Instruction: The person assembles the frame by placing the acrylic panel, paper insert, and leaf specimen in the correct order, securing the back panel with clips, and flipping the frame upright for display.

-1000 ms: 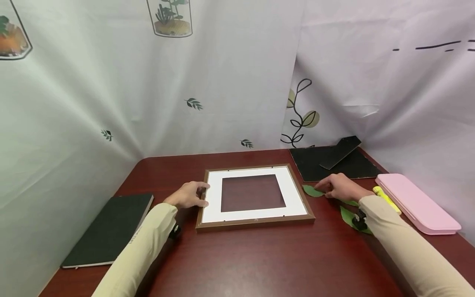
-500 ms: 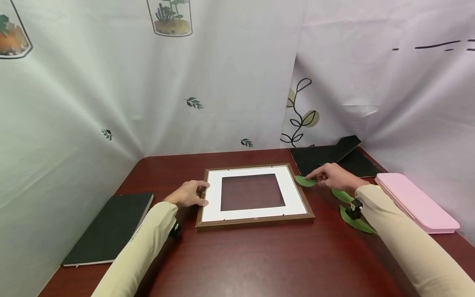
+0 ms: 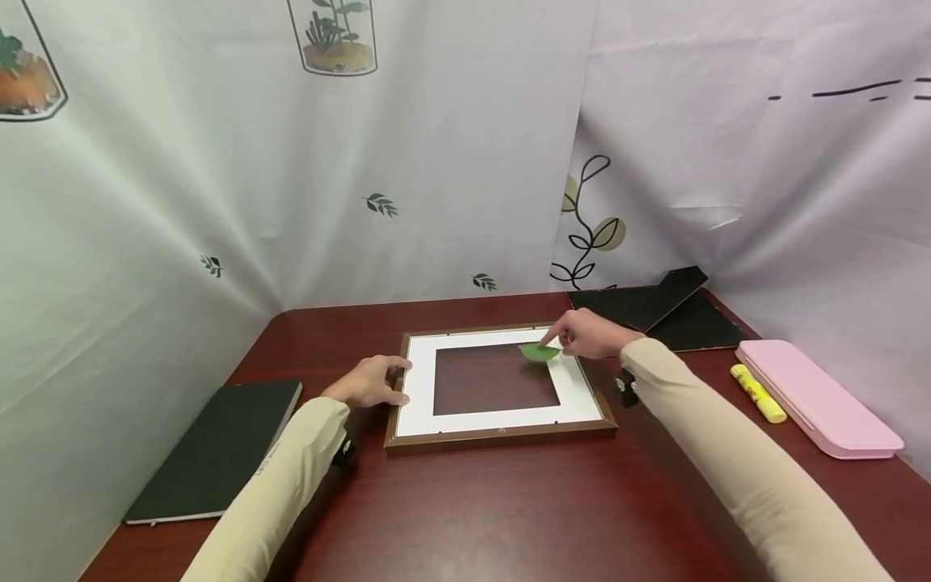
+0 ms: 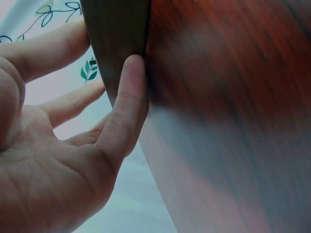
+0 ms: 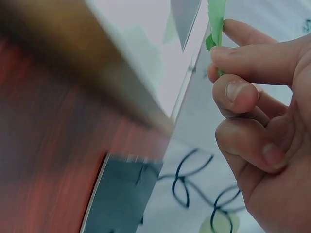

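In the head view a picture frame (image 3: 502, 440) lies on the table, with brown wooden edges and a white mat (image 3: 418, 404) around a rectangular opening. My left hand (image 3: 366, 381) rests on its left edge, thumb and index finger at the mat's border. The left wrist view shows fairly straight fingers (image 4: 129, 97) laid against the frame's outer side. Over the opening's upper right corner, my right hand (image 3: 592, 333) pinches a green leaf (image 3: 539, 352) between thumb and index finger. The right wrist view shows the leaf (image 5: 217, 22) edge-on at the fingertips, other fingers curled.
A black backing board (image 3: 698, 323) with a stand flap lies at the back right. Along the right side sit a yellow tube (image 3: 758, 394) and a pink case (image 3: 818, 398). A dark notebook (image 3: 218, 444) is at the left. Printed white cloth (image 3: 465, 162) surrounds the table.
My right hand has carried the leaf leftward from the table right of the frame to above the opening. The two other leaves seen before are now out of sight. My left hand has stayed put.
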The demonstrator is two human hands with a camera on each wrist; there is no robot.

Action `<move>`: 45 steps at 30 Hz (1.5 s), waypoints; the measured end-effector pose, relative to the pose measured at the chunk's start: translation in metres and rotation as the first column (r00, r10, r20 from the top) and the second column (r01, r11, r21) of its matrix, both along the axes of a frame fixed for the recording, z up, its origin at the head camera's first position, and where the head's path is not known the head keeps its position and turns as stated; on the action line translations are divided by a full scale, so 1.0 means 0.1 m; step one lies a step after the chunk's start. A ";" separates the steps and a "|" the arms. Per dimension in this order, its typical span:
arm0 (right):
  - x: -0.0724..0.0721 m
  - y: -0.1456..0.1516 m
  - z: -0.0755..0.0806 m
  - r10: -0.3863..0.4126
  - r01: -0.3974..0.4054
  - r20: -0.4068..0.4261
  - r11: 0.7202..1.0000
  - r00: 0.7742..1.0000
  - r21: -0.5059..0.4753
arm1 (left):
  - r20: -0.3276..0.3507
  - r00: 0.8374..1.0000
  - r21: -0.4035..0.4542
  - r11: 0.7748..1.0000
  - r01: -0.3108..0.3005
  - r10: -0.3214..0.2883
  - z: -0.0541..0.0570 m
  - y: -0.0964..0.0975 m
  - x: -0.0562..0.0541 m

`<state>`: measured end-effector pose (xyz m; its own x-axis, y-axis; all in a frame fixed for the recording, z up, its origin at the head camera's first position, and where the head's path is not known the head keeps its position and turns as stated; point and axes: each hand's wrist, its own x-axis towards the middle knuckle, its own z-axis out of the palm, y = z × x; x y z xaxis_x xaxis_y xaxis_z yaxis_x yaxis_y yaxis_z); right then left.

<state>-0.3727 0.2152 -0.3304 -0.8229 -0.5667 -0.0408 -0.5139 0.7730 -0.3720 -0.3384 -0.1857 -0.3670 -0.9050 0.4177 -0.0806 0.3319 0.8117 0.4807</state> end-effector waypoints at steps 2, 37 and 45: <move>-0.04 -0.14 0.00 0.017 -0.017 0.001 1.000 1.000 0.015 | 0.000 1.000 0.000 1.000 0.005 -0.005 0.00 -0.01 0.00; -0.30 -1.36 -0.22 -0.016 0.016 0.013 0.998 1.000 0.059 | 0.016 1.000 0.022 1.000 0.021 -0.021 0.01 -0.04 -0.01; -0.29 -1.40 -0.23 -0.039 0.038 0.019 0.998 0.999 0.040 | 0.004 1.000 0.023 0.999 0.029 -0.029 -0.01 -0.03 -0.02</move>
<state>-0.4018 0.0749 -0.3538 -0.8429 -0.5323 -0.0789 -0.4763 0.8063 -0.3508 -0.3406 -0.1886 -0.3681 -0.8921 0.4456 -0.0746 0.3529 0.7902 0.5010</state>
